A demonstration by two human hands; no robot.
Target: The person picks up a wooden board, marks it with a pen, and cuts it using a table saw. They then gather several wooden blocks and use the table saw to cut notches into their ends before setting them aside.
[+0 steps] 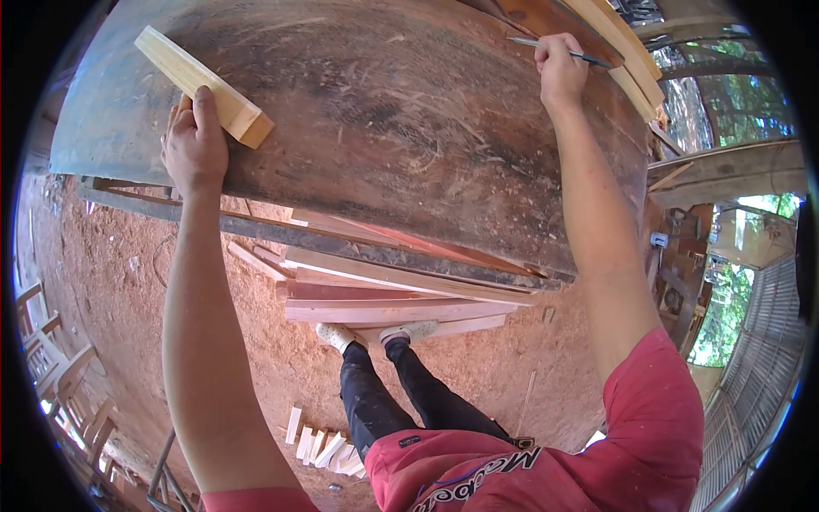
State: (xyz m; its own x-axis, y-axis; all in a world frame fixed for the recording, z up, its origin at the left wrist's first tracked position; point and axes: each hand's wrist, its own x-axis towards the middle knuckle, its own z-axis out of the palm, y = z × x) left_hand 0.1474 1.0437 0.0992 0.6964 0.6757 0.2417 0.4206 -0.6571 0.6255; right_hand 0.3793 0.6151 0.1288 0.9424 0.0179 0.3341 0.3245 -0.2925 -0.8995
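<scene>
On the left of the worn workbench (409, 111), my left hand (196, 145) grips a short pale wood block (205, 85). The thumb presses on its face, and the other fingers are mostly hidden at its near side. The block lies slanted, with one end toward the bench's front edge. Over at the far right side of the bench, my right hand (560, 72) is closed around a slim pen-like tool (589, 59). Its thin silvery end points left and its dark end sticks out to the right.
Long boards (627, 51) lie along the bench's far right edge. Below the front edge, several planks (384, 309) rest at my feet. Small wood offcuts (324, 448) lie on the dusty ground (281, 367). Wooden chair frames (68, 375) stand at far left.
</scene>
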